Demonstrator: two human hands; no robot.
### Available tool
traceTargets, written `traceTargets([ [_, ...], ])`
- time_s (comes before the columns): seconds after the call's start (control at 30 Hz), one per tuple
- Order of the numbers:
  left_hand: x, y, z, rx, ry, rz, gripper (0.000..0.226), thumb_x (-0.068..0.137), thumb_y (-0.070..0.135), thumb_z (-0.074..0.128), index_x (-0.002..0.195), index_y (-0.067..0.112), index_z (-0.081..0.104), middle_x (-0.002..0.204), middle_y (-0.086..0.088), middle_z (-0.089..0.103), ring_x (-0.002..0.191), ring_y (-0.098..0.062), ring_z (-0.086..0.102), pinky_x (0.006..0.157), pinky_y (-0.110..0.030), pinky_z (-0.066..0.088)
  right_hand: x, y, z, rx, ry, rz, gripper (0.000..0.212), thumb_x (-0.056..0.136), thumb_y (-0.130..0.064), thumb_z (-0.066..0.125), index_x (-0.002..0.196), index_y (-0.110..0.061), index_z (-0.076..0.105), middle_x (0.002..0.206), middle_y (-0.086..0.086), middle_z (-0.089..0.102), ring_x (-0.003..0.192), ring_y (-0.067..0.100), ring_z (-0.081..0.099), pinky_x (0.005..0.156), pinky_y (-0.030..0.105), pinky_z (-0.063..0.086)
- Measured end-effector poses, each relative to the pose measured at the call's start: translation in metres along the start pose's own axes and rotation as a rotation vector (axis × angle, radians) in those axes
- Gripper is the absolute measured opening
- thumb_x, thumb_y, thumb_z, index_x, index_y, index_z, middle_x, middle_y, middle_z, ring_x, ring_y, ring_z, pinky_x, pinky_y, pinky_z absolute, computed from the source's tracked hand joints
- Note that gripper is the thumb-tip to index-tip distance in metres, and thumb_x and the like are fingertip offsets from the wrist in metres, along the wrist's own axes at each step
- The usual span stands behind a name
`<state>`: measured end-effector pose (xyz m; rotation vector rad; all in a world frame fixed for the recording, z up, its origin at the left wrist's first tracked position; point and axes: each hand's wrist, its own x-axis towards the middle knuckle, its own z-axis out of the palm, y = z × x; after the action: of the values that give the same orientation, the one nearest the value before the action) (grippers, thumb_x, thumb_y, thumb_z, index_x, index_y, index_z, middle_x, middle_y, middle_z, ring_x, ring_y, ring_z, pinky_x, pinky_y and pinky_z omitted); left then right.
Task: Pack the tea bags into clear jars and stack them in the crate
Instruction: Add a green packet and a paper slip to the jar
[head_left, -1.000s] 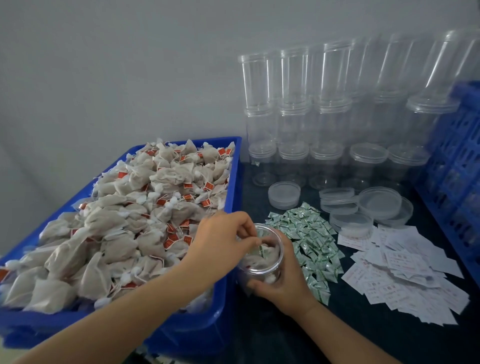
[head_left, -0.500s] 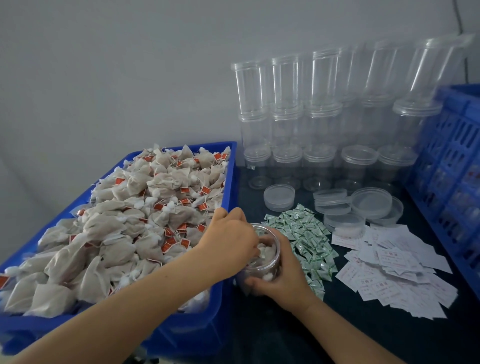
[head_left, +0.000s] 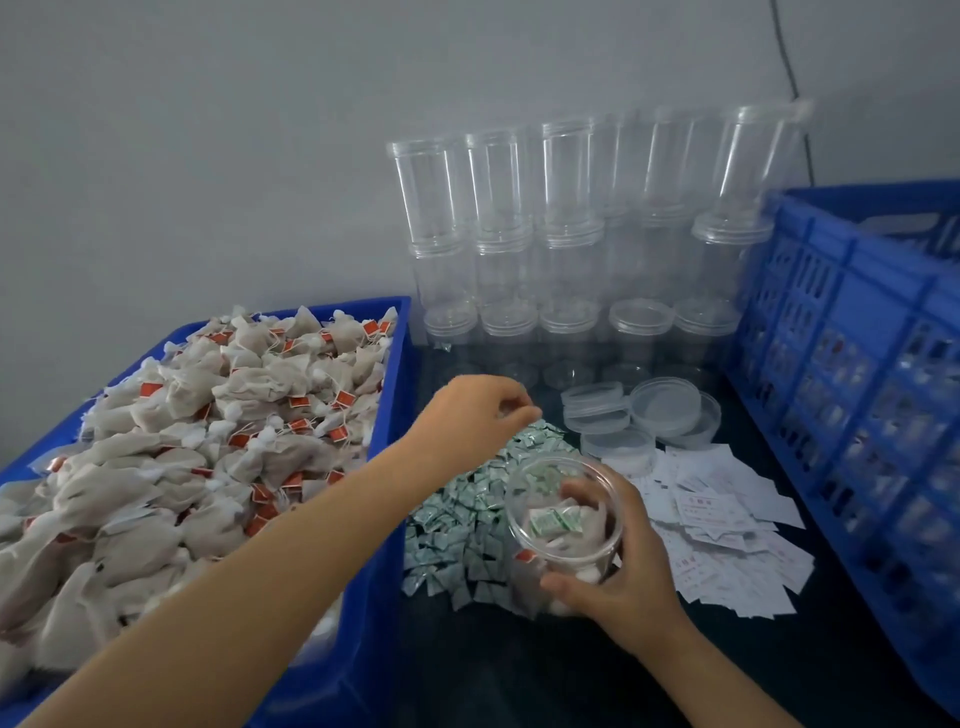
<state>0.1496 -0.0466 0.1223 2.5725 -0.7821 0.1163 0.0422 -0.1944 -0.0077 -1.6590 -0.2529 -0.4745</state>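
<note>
In the head view, the right hand (head_left: 618, 566) grips a clear jar (head_left: 566, 512), its fingers and thumb curled round the jar's wall. The jar stands open-mouthed on the dark tabletop (head_left: 519, 670), packed with tea bags, and a small green-and-white sachet (head_left: 555, 519) lies on top of them inside it.

Left of the jar and touching its base spreads a heap of sachets (head_left: 467, 514) of the same green-and-white kind. The left hand (head_left: 475, 415) hovers over the far end of that heap, beyond the jar, with its fingertips drawn together as if pinching; whether anything is between them I cannot tell.

Further left of the jar, past the heap, sits a blue tray (head_left: 384, 467) piled high with tea bags (head_left: 208, 426), pale cloth pouches with small red tags on strings.

Right of the jar lie scattered paper slips (head_left: 727, 525), white with faint red print. Beyond the jar, between the slips and the back wall, several clear lids (head_left: 665, 405) lie overlapping one another. Behind them, against the wall, empty jars (head_left: 566, 260) stand stacked in rows, three tiers high.

Well to the right of the held jar, past the slips, stands the blue crate (head_left: 857, 364), its slotted wall facing the tabletop; shapes show dimly through the slots, too blurred to name.
</note>
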Motion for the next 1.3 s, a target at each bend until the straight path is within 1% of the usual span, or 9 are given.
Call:
traceTargets([
  [0.1, 0.020, 0.017, 0.031, 0.109, -0.130, 0.090, 0.026, 0.094, 0.033, 0.057, 0.105, 0.014, 0.070, 0.103, -0.002, 0.070, 0.096, -0.019, 0.062, 0.085, -0.036, 0.051, -0.010, -0.002, -0.022, -0.037, 0.060, -0.053, 0.084, 0.056, -0.040, 0.084, 0.131, -0.024, 0.051, 0.122, -0.020, 0.060, 0.115, 0.004, 0.059, 0.092, 0.015, 0.048],
  [0.23, 0.035, 0.042, 0.070, 0.254, -0.253, 0.259, 0.025, 0.094, 0.029, 0.056, 0.113, 0.016, 0.066, 0.116, -0.006, 0.064, 0.107, -0.026, 0.058, 0.087, -0.037, 0.048, -0.021, -0.002, -0.048, -0.058, 0.128, -0.089, 0.076, 0.056, -0.034, 0.084, 0.126, -0.041, 0.055, 0.120, -0.017, 0.063, 0.114, 0.007, 0.061, 0.092, 0.016, 0.048],
  [0.37, 0.045, 0.061, 0.101, 0.223, -0.379, 0.492, 0.025, 0.094, 0.016, 0.056, 0.116, 0.007, 0.064, 0.119, -0.009, 0.061, 0.109, -0.024, 0.057, 0.091, -0.037, 0.047, -0.028, 0.007, -0.069, -0.079, 0.145, -0.077, 0.076, 0.059, -0.030, 0.085, 0.127, -0.011, 0.056, 0.126, -0.015, 0.062, 0.116, 0.010, 0.061, 0.095, 0.019, 0.048],
  [0.43, 0.050, 0.068, 0.114, 0.169, -0.437, 0.521, 0.027, 0.095, 0.016, 0.055, 0.119, 0.004, 0.063, 0.123, -0.012, 0.061, 0.113, -0.025, 0.056, 0.096, -0.040, 0.044, -0.030, 0.012, -0.077, -0.084, 0.142, -0.073, 0.079, 0.058, -0.026, 0.085, 0.129, -0.005, 0.055, 0.128, -0.011, 0.062, 0.119, 0.013, 0.061, 0.096, 0.022, 0.049],
  [0.57, 0.062, 0.076, 0.140, 0.126, -0.479, 0.389, 0.037, 0.098, 0.014, 0.051, 0.133, 0.007, 0.054, 0.134, -0.013, 0.055, 0.124, -0.027, 0.050, 0.103, -0.035, 0.038, -0.035, 0.016, -0.082, -0.077, 0.143, -0.065, 0.083, 0.056, -0.021, 0.086, 0.133, -0.023, 0.054, 0.124, -0.008, 0.065, 0.115, 0.015, 0.063, 0.094, 0.023, 0.050],
  [0.7, 0.067, 0.076, 0.152, 0.088, -0.478, 0.327, 0.038, 0.096, 0.013, 0.052, 0.134, 0.008, 0.054, 0.134, -0.013, 0.056, 0.124, -0.026, 0.050, 0.103, -0.033, 0.037, -0.036, 0.021, -0.081, -0.062, 0.184, -0.062, 0.077, 0.057, -0.026, 0.083, 0.128, -0.015, 0.055, 0.119, -0.008, 0.065, 0.114, 0.016, 0.063, 0.093, 0.026, 0.051],
  [0.87, 0.066, 0.073, 0.156, -0.003, -0.389, 0.314, 0.035, 0.091, 0.012, 0.059, 0.126, 0.009, 0.062, 0.123, -0.013, 0.062, 0.113, -0.026, 0.056, 0.096, -0.036, 0.044, -0.033, 0.020, -0.080, -0.052, 0.167, -0.062, 0.075, 0.054, -0.026, 0.080, 0.125, -0.033, 0.056, 0.119, -0.008, 0.066, 0.113, 0.014, 0.063, 0.093, 0.021, 0.050],
  [1.1, 0.065, 0.070, 0.162, -0.109, -0.275, 0.258, 0.026, 0.088, 0.015, 0.067, 0.113, 0.012, 0.070, 0.111, -0.011, 0.060, 0.103, -0.023, 0.057, 0.090, -0.031, 0.045, -0.033, 0.025, -0.080, -0.027, 0.153, -0.061, 0.075, 0.056, -0.027, 0.081, 0.127, -0.024, 0.055, 0.121, -0.007, 0.064, 0.114, 0.015, 0.063, 0.094, 0.020, 0.049],
  [1.3, 0.067, 0.073, 0.166, -0.168, -0.277, 0.157, 0.021, 0.088, 0.027, 0.069, 0.090, 0.006, 0.071, 0.091, -0.011, 0.070, 0.089, -0.025, 0.064, 0.079, -0.035, 0.051, -0.034, 0.026, -0.081, -0.034, 0.152, -0.057, 0.072, 0.056, -0.026, 0.080, 0.123, -0.028, 0.056, 0.122, -0.009, 0.063, 0.116, 0.016, 0.062, 0.095, 0.023, 0.049],
])
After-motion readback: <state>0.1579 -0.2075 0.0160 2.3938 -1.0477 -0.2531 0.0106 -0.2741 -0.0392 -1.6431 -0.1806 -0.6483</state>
